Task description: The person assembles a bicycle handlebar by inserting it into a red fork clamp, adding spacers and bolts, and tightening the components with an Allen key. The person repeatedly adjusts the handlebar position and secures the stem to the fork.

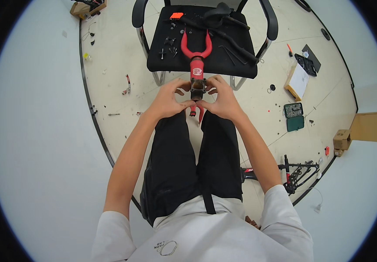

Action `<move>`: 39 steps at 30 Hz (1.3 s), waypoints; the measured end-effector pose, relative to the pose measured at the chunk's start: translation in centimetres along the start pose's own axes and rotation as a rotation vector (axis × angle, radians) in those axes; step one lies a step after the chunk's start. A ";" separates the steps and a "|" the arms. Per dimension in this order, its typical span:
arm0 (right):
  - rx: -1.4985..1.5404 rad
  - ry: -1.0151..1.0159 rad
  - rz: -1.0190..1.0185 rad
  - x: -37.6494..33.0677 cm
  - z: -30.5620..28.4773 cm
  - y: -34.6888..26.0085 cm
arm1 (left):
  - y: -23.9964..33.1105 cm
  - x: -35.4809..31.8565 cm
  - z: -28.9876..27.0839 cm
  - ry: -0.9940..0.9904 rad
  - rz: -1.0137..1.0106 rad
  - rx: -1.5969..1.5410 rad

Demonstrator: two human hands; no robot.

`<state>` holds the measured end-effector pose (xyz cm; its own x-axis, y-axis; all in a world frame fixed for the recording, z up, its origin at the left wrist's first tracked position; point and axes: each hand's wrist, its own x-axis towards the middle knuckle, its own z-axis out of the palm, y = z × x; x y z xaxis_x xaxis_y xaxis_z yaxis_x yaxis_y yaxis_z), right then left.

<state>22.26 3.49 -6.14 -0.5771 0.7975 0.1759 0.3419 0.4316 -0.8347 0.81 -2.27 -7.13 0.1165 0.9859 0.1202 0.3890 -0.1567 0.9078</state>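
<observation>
A red bicycle fork (196, 64) points away from me, its two prongs over the seat of a black chair (153, 61). At its near end is a dark metal bicycle stem (198, 85) with an open, squarish clamp face turned up. My left hand (169, 99) grips the stem from the left, thumb at its near end and fingers curled at its side. From the right, my right hand (221, 99) holds it the same way, the thumbs almost meeting. Below the thumbs, a curved red part (201, 112) hangs between my knees; how it joins the stem is hidden.
Black handlebars (234, 37), a saddle (217, 16), hex keys (230, 55) and several small bolts lie on the chair seat. On the floor at right are an open green case (295, 123), a white-topped box (298, 81) and a black bicycle frame (286, 172).
</observation>
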 end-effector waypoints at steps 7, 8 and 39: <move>-0.013 -0.053 -0.053 0.2 0.3 -0.5 | -0.1 -0.2 0.4 0.008 -0.008 0.017; -0.012 -0.041 -0.051 0.2 0.4 -0.4 | 0.1 -0.3 0.4 0.007 -0.009 0.011; 0.166 0.019 0.090 -6.3 2.2 -1.7 | 2.6 -7.3 3.9 0.165 -0.066 0.003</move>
<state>23.68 -3.15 -6.97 -0.5351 0.8382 0.1054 0.2633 0.2840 -0.9220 4.54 -10.10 -7.23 -0.0606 0.9904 0.1243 0.3938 -0.0908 0.9147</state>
